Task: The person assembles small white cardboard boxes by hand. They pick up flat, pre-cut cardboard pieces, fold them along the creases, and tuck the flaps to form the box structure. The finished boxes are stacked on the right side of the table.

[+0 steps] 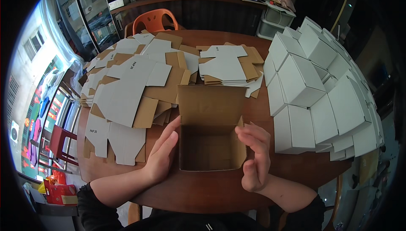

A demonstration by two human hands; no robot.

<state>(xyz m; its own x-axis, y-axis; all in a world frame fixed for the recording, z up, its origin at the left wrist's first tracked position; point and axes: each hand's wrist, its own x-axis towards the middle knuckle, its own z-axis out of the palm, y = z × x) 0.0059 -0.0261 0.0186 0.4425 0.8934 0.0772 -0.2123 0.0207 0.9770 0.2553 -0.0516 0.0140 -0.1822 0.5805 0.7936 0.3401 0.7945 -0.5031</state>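
Note:
An open cardboard box (212, 146), brown inside, stands before me on the wooden table. Its lid panel (212, 104) is raised at the far side, and the inside looks bare. My left hand (162, 155) lies along the box's left wall with its fingers straight and held close to it. On the opposite side, my right hand (256, 157) presses its bent fingertips to the right wall's upper edge, by a small side flap. The box is held between both hands; its outer faces are mostly hidden from above.
Flat, unfolded white and brown box blanks (122, 87) are heaped at the left. A smaller stack of blanks (224, 68) lies beyond the box. Folded white boxes (302, 81) are piled high at the right. An orange chair (155, 19) stands at the table's far edge.

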